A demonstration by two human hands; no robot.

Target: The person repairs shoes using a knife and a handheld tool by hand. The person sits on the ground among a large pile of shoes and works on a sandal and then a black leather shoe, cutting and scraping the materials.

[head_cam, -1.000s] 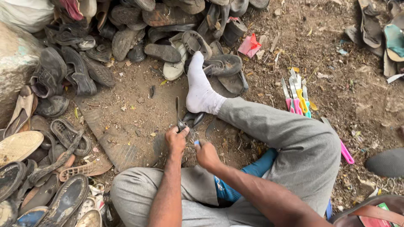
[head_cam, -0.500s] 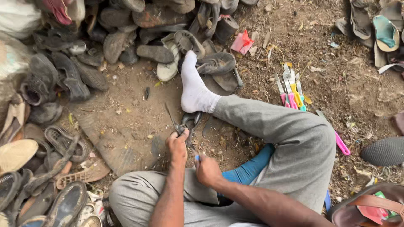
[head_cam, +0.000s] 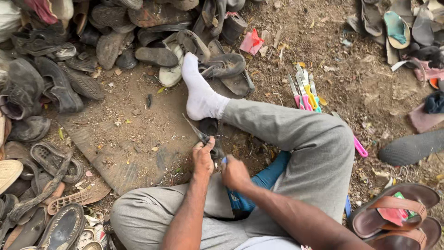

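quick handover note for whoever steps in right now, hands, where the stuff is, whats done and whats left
Left hand: closed on a dark worn piece with a pointed strip sticking up and away, held low between the legs.
Right hand: closed on a small blue-handled tool, its tip hidden against that piece.
White-socked foot rests by the shoe pile; coloured-handled cutters lie on the dirt to the right.
Done: piece is in hand and the tool is on it.
Left: cannot tell how far the work on it has gone.

Two hands point(head_cam: 203, 157); one white sock point(head_cam: 199, 92) (worn).
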